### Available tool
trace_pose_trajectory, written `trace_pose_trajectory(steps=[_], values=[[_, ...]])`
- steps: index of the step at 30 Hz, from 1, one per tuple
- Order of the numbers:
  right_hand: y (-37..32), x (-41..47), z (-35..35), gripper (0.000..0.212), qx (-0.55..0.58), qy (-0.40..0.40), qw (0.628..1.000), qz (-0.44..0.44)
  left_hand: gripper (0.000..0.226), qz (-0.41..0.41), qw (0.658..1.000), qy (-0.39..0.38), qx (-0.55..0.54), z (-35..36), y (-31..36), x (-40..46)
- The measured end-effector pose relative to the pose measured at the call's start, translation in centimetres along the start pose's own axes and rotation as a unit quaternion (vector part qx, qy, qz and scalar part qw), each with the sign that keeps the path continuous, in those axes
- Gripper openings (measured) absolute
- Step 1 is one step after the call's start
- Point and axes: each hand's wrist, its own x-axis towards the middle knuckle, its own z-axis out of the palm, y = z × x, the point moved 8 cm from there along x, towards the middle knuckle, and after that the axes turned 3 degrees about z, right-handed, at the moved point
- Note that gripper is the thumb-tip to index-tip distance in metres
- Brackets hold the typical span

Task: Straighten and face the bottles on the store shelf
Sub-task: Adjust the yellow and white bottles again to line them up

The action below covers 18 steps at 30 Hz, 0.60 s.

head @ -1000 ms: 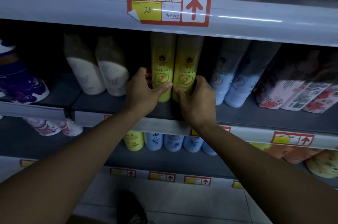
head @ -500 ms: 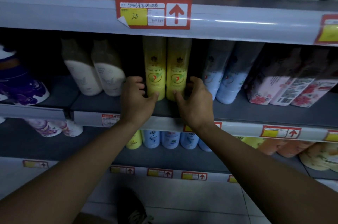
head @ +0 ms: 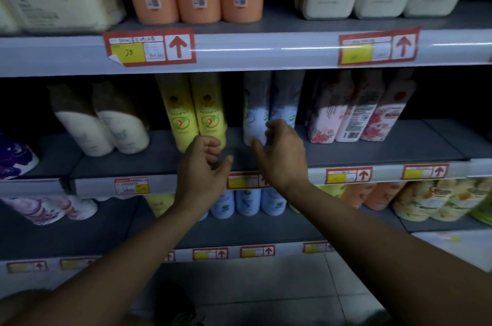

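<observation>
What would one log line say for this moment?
left hand: open, off two tall yellow plastic bottles | right hand: open, reaching for pale blue plastic bottles | yellow bottles: upright, labels forward

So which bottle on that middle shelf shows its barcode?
The middle floral pink bottle, right of the hands; it shows a barcode, while its two neighbours show flowers.

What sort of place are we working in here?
Most likely a shop's toiletries aisle: tiered shelves lined with rows of matching bottles, like the yellow bottles, and red price tags with arrows on the shelf edges.
</observation>
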Motion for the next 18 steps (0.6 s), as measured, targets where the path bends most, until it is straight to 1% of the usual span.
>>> trace_pose_trajectory(steps=[5, 11, 15, 18], values=[[1.7, 0.4, -2.7, 0.049, -0.013, 0.011, 1.0, 0.007, 0.035, -0.017, 0.998, -0.054, -0.035, 2.5, 1.8, -0.1], [3.8, 1.7, -4.7, 0.049, -0.039, -0.002, 0.999, 0.005, 0.056, -0.045, 0.992, -0.103, -0.05, 5.0, 2.1, 1.2], [4.7, 3.0, -4.0, 0.06, -0.053, -0.051, 0.997, 0.013, 0.066, -0.058, 0.994, -0.088, -0.024, 6.1, 1.6, 2.6], [4.9, 3.8, -2.8, 0.066, -0.045, -0.092, 0.995, 0.014, 0.074, -0.077, 0.993, -0.081, -0.038, 7.1, 0.7, 3.6]])
